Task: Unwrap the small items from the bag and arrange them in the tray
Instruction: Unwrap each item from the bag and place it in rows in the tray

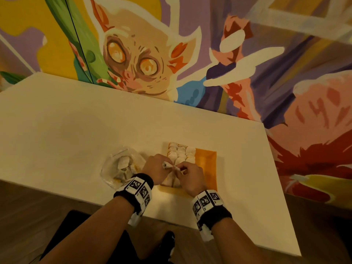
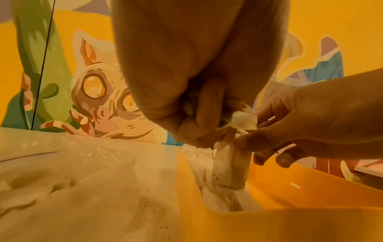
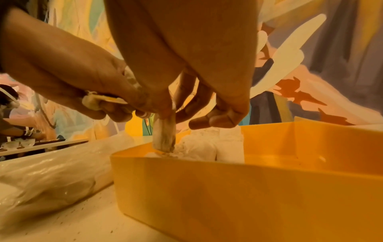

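Two hands over the tray point(image 1: 207, 164) — left hand point(image 1: 155, 169) pinching a wrapper point(image 2: 244, 121), right hand point(image 1: 190, 177) pinching a roll point(image 3: 164, 135), bag point(image 1: 122, 166) just left.

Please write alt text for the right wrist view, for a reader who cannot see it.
Both hands, right hand and left hand, hold a small pale item over the yellow tray, where white items are already packed; a clear plastic bag lies left of it.
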Demonstrator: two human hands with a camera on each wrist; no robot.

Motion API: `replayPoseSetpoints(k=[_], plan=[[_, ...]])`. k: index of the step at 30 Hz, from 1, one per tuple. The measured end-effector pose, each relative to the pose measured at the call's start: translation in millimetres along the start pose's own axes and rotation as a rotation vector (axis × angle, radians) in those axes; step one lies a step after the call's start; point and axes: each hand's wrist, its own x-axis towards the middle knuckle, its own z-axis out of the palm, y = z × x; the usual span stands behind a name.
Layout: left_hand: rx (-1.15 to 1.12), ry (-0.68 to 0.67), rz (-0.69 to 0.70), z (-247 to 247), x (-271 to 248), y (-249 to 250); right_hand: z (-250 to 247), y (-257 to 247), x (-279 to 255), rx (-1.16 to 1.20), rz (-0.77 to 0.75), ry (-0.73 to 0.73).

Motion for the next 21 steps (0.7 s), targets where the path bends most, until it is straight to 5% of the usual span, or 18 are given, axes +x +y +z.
replayPoseSetpoints(k=[7,21], plan=[[-0.157,0.061,-0.033,-0.5,15.5,6.8,-3.4,4.0,1.6,0.211,0.022,0.047],[-0.382,0.155,-0.134,8.5,26.5,3.4,-18.5,11.0,18.4,0.049,0.164,0.008]])
